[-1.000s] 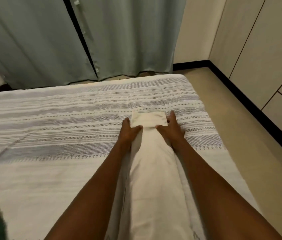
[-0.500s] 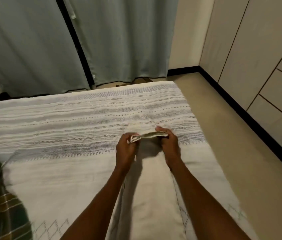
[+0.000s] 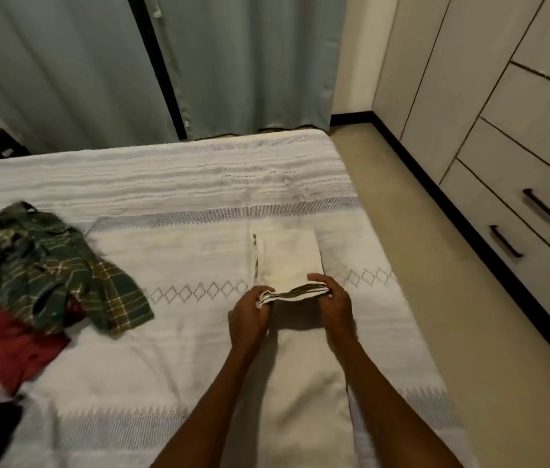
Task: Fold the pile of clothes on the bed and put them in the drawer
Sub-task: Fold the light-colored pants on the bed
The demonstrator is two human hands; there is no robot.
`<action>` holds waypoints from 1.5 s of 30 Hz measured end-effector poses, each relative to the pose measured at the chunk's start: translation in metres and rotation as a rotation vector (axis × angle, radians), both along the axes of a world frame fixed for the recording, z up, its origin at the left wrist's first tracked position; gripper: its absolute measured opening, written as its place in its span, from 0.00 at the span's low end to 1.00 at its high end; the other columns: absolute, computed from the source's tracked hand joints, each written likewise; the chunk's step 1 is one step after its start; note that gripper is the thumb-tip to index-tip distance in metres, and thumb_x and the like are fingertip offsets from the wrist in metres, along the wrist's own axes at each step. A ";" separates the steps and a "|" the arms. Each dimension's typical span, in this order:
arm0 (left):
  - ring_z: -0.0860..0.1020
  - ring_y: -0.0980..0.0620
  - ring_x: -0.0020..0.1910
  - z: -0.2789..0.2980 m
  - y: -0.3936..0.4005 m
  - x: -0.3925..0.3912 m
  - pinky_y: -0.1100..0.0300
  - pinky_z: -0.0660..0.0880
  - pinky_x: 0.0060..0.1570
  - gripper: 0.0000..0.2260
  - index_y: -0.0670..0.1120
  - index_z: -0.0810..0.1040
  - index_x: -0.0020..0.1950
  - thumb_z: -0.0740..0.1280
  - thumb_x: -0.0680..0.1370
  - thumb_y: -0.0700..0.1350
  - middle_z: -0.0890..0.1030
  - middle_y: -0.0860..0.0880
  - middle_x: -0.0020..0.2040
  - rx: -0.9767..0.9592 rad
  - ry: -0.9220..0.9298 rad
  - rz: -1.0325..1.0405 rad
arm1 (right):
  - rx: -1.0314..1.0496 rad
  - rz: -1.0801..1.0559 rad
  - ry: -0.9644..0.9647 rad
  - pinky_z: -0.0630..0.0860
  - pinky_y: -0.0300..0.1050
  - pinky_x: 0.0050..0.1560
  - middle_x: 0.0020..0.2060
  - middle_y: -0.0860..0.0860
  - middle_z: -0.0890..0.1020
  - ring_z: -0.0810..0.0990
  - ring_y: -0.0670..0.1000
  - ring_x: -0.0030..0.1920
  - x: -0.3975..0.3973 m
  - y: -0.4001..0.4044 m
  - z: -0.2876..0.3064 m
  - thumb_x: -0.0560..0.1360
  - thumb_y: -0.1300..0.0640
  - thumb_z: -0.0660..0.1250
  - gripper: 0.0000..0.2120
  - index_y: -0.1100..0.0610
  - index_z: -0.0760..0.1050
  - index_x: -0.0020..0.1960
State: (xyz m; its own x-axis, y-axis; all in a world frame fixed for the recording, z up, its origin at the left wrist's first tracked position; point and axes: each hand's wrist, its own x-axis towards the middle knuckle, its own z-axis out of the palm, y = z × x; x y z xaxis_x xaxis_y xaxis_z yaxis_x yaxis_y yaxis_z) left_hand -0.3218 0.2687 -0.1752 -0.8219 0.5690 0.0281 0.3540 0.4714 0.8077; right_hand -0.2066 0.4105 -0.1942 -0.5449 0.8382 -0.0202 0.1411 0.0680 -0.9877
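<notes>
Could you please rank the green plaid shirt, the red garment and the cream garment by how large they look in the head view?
1. cream garment
2. green plaid shirt
3. red garment, partly covered, so unsure

A long cream folded cloth (image 3: pixel 289 261) lies on the white patterned bed (image 3: pixel 172 349), toward its right side. Both hands grip its raised end, the left hand (image 3: pixel 248 315) left of the right hand (image 3: pixel 332 304). Well apart to the left lies a green plaid shirt (image 3: pixel 40 261), partly over a dark red garment (image 3: pixel 17 346). Right of the bed, across the floor, stand beige drawers (image 3: pixel 516 211); grey-blue curtains (image 3: pixel 98 62) hang behind it.
</notes>
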 end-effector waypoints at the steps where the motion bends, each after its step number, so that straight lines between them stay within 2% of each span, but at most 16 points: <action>1: 0.78 0.48 0.55 0.001 -0.014 0.015 0.51 0.69 0.55 0.14 0.58 0.81 0.55 0.60 0.74 0.49 0.83 0.53 0.53 -0.116 0.105 -0.006 | -0.031 0.008 0.002 0.77 0.44 0.59 0.52 0.45 0.86 0.82 0.45 0.56 0.019 -0.018 0.004 0.70 0.71 0.57 0.27 0.45 0.83 0.54; 3: 0.76 0.46 0.57 0.001 -0.033 0.038 0.51 0.65 0.56 0.16 0.57 0.81 0.57 0.61 0.74 0.44 0.82 0.52 0.56 -0.173 0.162 -0.014 | -0.062 0.029 -0.008 0.77 0.43 0.59 0.53 0.47 0.86 0.82 0.45 0.56 0.049 -0.040 0.009 0.68 0.66 0.57 0.24 0.51 0.84 0.57; 6: 0.78 0.52 0.59 0.013 -0.077 0.084 0.53 0.71 0.62 0.15 0.55 0.83 0.55 0.61 0.75 0.43 0.82 0.55 0.57 0.029 -0.104 -0.012 | -0.103 0.045 0.025 0.78 0.42 0.57 0.54 0.53 0.86 0.83 0.49 0.56 0.096 -0.076 0.019 0.69 0.59 0.58 0.22 0.61 0.83 0.57; 9: 0.80 0.53 0.58 0.017 -0.110 0.117 0.51 0.75 0.62 0.16 0.53 0.85 0.51 0.60 0.73 0.52 0.84 0.55 0.55 0.150 -0.293 0.028 | -0.193 -0.026 -0.019 0.77 0.45 0.57 0.48 0.50 0.87 0.84 0.50 0.53 0.127 -0.104 0.025 0.76 0.56 0.63 0.12 0.56 0.86 0.48; 12: 0.82 0.53 0.50 0.016 -0.134 0.138 0.49 0.79 0.53 0.13 0.54 0.84 0.46 0.64 0.72 0.58 0.83 0.52 0.59 0.124 -0.347 0.044 | -0.190 -0.001 -0.130 0.78 0.46 0.36 0.42 0.51 0.85 0.81 0.49 0.34 0.153 -0.135 0.027 0.78 0.59 0.67 0.07 0.52 0.84 0.48; 14: 0.82 0.52 0.41 0.010 -0.151 0.150 0.48 0.80 0.47 0.08 0.55 0.83 0.44 0.66 0.71 0.54 0.85 0.50 0.50 0.126 -0.354 0.002 | -0.156 0.032 -0.186 0.76 0.44 0.28 0.40 0.53 0.84 0.78 0.50 0.28 0.169 -0.149 0.025 0.78 0.59 0.67 0.07 0.51 0.83 0.50; 16: 0.81 0.49 0.38 0.009 -0.165 0.159 0.48 0.79 0.44 0.06 0.57 0.82 0.44 0.66 0.72 0.51 0.84 0.52 0.39 0.113 -0.340 -0.004 | -0.041 0.077 -0.258 0.77 0.45 0.33 0.41 0.50 0.84 0.80 0.49 0.34 0.180 -0.156 0.025 0.77 0.59 0.68 0.07 0.49 0.82 0.49; 19: 0.82 0.49 0.36 0.008 -0.182 0.171 0.49 0.79 0.41 0.06 0.56 0.82 0.43 0.66 0.75 0.48 0.84 0.51 0.37 0.101 -0.328 -0.006 | 0.049 0.137 -0.349 0.77 0.48 0.47 0.44 0.46 0.84 0.82 0.50 0.45 0.190 -0.168 0.025 0.76 0.56 0.68 0.06 0.45 0.81 0.47; 26: 0.82 0.52 0.50 0.006 -0.206 0.188 0.57 0.75 0.48 0.14 0.57 0.83 0.51 0.60 0.73 0.55 0.85 0.54 0.47 -0.188 -0.145 -0.129 | 0.226 0.174 -0.539 0.76 0.49 0.51 0.48 0.48 0.84 0.81 0.54 0.51 0.217 -0.190 0.016 0.76 0.51 0.65 0.08 0.43 0.81 0.52; 29: 0.81 0.50 0.55 0.002 -0.211 0.189 0.56 0.75 0.50 0.14 0.57 0.83 0.59 0.61 0.80 0.56 0.85 0.52 0.53 -0.257 0.049 -0.174 | 0.446 0.039 -0.616 0.76 0.52 0.52 0.53 0.54 0.78 0.77 0.60 0.54 0.221 -0.202 0.012 0.75 0.54 0.65 0.10 0.47 0.84 0.52; 31: 0.81 0.44 0.52 0.001 -0.218 0.188 0.53 0.75 0.48 0.14 0.56 0.83 0.60 0.61 0.80 0.55 0.83 0.48 0.52 -0.258 0.242 -0.119 | 0.671 -0.075 -0.581 0.75 0.54 0.51 0.54 0.53 0.78 0.77 0.60 0.55 0.220 -0.211 0.008 0.72 0.54 0.66 0.10 0.49 0.85 0.49; 34: 0.78 0.41 0.51 -0.004 -0.232 0.187 0.49 0.73 0.51 0.13 0.51 0.83 0.58 0.63 0.78 0.51 0.80 0.46 0.54 -0.231 0.497 0.050 | 0.795 0.154 -0.561 0.74 0.56 0.62 0.67 0.52 0.78 0.74 0.57 0.66 0.222 -0.220 -0.009 0.76 0.46 0.62 0.18 0.48 0.81 0.61; 37: 0.74 0.39 0.60 -0.008 -0.251 0.186 0.44 0.70 0.59 0.20 0.46 0.74 0.67 0.66 0.77 0.53 0.75 0.43 0.63 -0.262 0.286 0.296 | 0.772 0.370 -0.676 0.61 0.58 0.75 0.76 0.50 0.69 0.63 0.57 0.77 0.228 -0.227 -0.027 0.78 0.38 0.51 0.28 0.47 0.71 0.73; 39: 0.73 0.37 0.61 -0.009 -0.264 0.185 0.43 0.69 0.61 0.25 0.46 0.73 0.66 0.67 0.76 0.59 0.76 0.41 0.62 -0.342 0.051 0.404 | 0.674 0.311 -0.577 0.61 0.57 0.75 0.74 0.52 0.71 0.65 0.58 0.76 0.232 -0.230 -0.026 0.80 0.41 0.53 0.26 0.50 0.74 0.71; 42: 0.78 0.39 0.55 -0.018 -0.276 0.171 0.47 0.74 0.56 0.23 0.48 0.77 0.59 0.66 0.74 0.63 0.81 0.45 0.55 -0.360 -0.032 0.287 | 0.490 0.199 -0.394 0.62 0.50 0.76 0.74 0.51 0.70 0.65 0.51 0.75 0.249 -0.234 -0.026 0.82 0.53 0.61 0.18 0.53 0.76 0.70; 45: 0.81 0.44 0.46 -0.017 -0.272 0.155 0.49 0.78 0.48 0.19 0.51 0.77 0.53 0.62 0.70 0.61 0.83 0.48 0.47 -0.222 -0.113 0.184 | 0.478 0.110 -0.398 0.64 0.43 0.72 0.73 0.51 0.70 0.67 0.51 0.74 0.274 -0.240 -0.027 0.82 0.60 0.62 0.17 0.54 0.76 0.70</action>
State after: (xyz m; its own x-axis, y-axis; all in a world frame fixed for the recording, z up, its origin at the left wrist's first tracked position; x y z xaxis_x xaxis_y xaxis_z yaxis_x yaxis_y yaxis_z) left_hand -0.1664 -0.0033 -0.1919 -0.9024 0.3924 -0.1781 0.1601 0.6889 0.7070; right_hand 0.0669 0.1706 -0.2211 -0.6559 0.7447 0.1234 0.4592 0.5234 -0.7178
